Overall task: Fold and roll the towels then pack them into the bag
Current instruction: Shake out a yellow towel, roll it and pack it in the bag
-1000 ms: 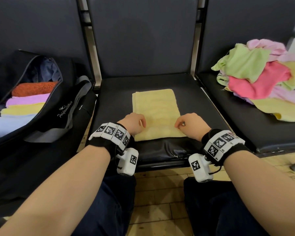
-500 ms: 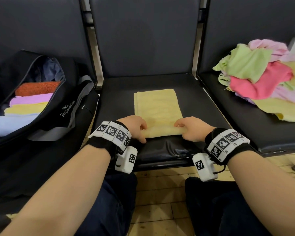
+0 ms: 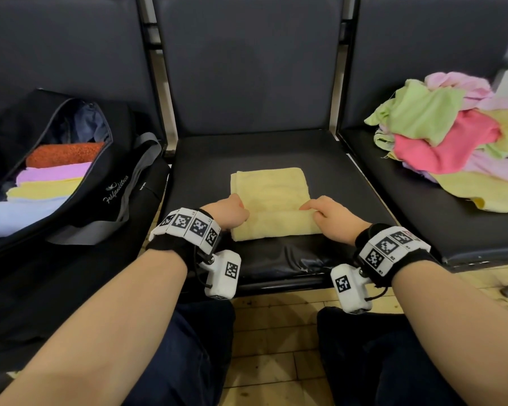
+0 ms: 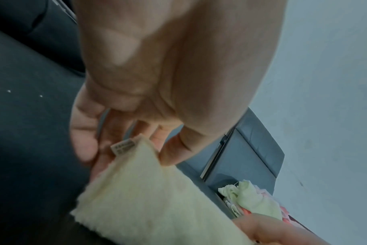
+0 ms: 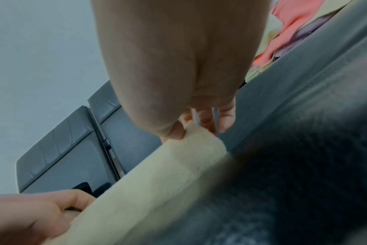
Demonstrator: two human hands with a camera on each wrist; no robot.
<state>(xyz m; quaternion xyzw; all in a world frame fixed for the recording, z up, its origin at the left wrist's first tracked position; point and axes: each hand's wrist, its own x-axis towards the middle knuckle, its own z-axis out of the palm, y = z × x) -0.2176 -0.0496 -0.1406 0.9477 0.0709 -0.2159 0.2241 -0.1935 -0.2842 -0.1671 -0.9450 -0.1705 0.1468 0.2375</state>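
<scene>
Towel [image 3: 269,191], pale yellow, folded, lies flat on middle seat [image 3: 329,159] before you, near end turned over into low roll. Bag [image 3: 109,183], black, open on seat to your left, holds rolled towels in row: orange, purple, yellow, pale blue. Loose pile of towels [image 3: 452,136] on seat to your right, well apart. Your left hand [image 3: 228,212] pinches left end of roll, thumb against fingers. Your right hand [image 3: 332,216] pinches right end, grip clamped on cloth.
</scene>
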